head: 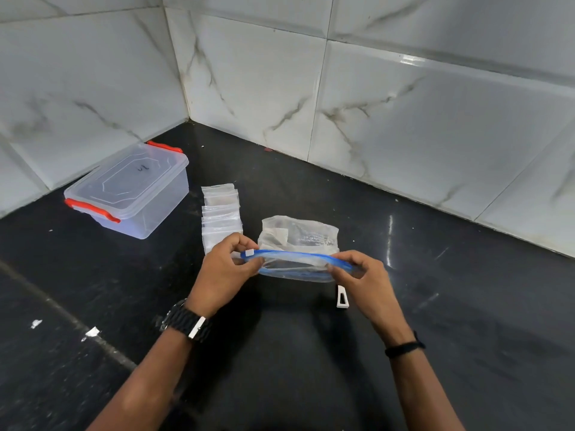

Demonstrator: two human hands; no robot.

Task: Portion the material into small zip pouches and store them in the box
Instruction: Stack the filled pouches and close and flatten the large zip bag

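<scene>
A blue-zippered bag (298, 244) is pinched at its mouth by the left hand (222, 270) and right hand (362, 273), centre of counter (435, 306). Small zip pouches (221, 213) are stacked at eleven o'clock of it; the lidded box (130, 189) (red clasps) is kept at ten o'clock.

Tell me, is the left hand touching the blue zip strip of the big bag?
Touching. In the head view the left hand pinches the blue zip strip at its left end, beside the white slider.
</scene>
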